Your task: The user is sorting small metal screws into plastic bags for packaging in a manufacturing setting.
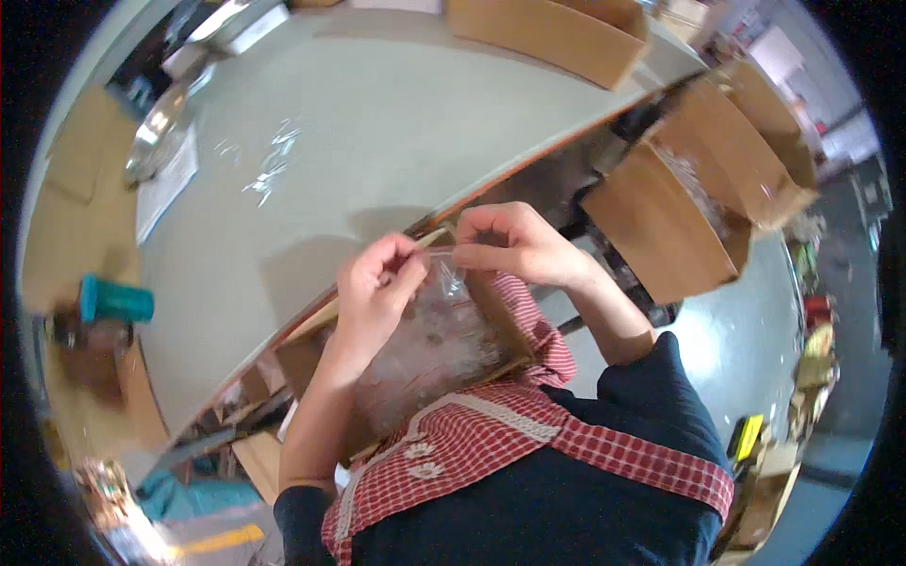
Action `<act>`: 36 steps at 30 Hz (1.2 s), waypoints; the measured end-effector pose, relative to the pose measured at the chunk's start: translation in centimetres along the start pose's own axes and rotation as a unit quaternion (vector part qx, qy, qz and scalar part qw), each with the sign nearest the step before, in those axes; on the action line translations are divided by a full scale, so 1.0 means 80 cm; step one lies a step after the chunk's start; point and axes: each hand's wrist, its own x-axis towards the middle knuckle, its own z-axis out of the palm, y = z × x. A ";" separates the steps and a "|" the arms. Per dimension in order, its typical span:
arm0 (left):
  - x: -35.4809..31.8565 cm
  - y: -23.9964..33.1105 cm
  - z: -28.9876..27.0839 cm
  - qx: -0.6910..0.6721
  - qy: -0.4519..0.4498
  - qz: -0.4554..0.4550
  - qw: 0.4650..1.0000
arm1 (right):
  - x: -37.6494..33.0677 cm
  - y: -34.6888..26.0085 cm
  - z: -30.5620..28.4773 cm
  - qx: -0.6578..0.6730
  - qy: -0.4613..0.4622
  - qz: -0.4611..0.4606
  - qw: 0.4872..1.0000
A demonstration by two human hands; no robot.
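Observation:
Both my hands are raised over an open cardboard box (500, 316) at my lap, against the table edge. My left hand (382, 283) is closed, thumb and fingers pinched on a small clear plastic bag (447, 275). My right hand (514, 247) pinches the same bag from the other side, its fingers curled. The bag hangs between the two hands, see-through and hard to outline. Beneath it, the box holds a heap of clear plastic pieces (425, 354), some with red lines; they look like bags.
A grey table (377, 141) spreads ahead, with several shiny clear plastic bits (274, 170) on it. Another cardboard box (557, 42) stands at its far side. Open cartons (665, 208) stand at right. A metal bowl (156, 132), paper (168, 189) and teal cylinder (115, 299) are at left.

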 end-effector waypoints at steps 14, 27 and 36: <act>-0.018 -0.173 0.001 0.543 -0.261 -0.081 0.794 | -0.087 0.091 -0.060 0.191 0.453 -0.001 0.871; -0.063 -0.006 -0.059 -0.026 0.025 -0.102 0.994 | 0.020 0.004 0.083 0.024 -0.019 -0.053 0.998; -0.076 0.024 -0.079 0.224 0.134 0.075 0.962 | 0.067 -0.033 0.109 -0.186 0.043 -0.204 0.960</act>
